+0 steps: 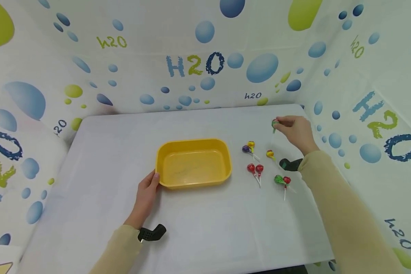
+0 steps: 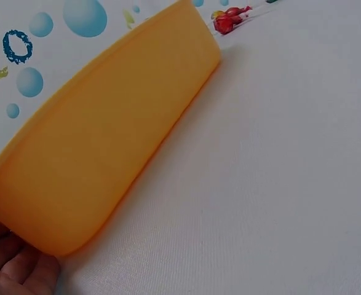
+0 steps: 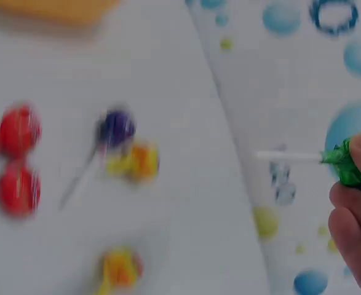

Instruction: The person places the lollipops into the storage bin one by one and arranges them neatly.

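Note:
My right hand pinches a green-wrapped lollipop by its candy end above the far right of the table, its white stick pointing away from the fingers. My left hand grips the near-left corner of a yellow tray, thumb at the rim and the other fingers against the outer wall. On the cloth right of the tray lie a purple lollipop beside a yellow one, and a single yellow lollipop. Nearer are two red lollipops side by side, then a green lollipop touching a red one.
A white cloth covers the table. Behind and at both sides hangs a white curtain printed with blue and green drops. A dark wrist camera sticks out at the left wrist, another dark camera at the right.

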{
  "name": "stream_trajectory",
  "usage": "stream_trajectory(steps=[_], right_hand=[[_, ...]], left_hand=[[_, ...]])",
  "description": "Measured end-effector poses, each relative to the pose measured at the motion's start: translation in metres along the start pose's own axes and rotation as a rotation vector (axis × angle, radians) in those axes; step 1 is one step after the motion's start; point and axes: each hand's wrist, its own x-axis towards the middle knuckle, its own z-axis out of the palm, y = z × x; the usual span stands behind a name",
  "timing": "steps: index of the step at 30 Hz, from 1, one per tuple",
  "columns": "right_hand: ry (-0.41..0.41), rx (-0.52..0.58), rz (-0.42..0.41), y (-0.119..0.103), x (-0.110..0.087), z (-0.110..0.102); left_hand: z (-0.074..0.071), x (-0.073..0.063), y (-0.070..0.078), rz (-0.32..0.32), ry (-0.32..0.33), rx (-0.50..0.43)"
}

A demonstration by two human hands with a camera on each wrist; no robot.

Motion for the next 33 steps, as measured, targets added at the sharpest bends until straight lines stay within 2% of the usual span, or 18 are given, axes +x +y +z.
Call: stream_trajectory(steps=[2,5,10,14,16,19,24,28,33], right_hand=[[-0.024,0.012,-0.04,-0.028,0.006,0.013],[-0.098,0.014,-0.096,-0.069,0.012,0.046],[-0.304,-0.032,-0.19,-0.135,0.014,0.112],[-0.437,-0.12,-0.284,-0.171,0.012,0.16],[-0.493,-0.182,-0.33,-0.181,0.01,0.181],[-0.577,-0.277,-0.353,-0.194,0.007,0.21],[-0.677,-0.395,-0.394,-0.203,0.005,0.252],[-0.698,-0.464,-0.463,-0.201,0.009,0.28],[-0.688,-0.496,-0.473,-0.203,0.016,0.3]], left_hand=[[-0.002,0.001,0.0,0.007,0.01,-0.006],[-0.004,0.001,0.001,0.017,0.026,-0.006],[-0.005,0.002,0.003,0.05,0.057,-0.011],[-0.002,0.002,0.001,0.06,0.073,0.001],[-0.001,0.001,-0.001,0.057,0.074,0.005],[0.001,-0.001,-0.002,0.045,0.081,0.002],[0.004,-0.003,-0.004,0.045,0.084,-0.017],[0.004,-0.005,-0.007,0.052,0.084,-0.023],[0.004,-0.005,-0.007,0.063,0.09,-0.024]])
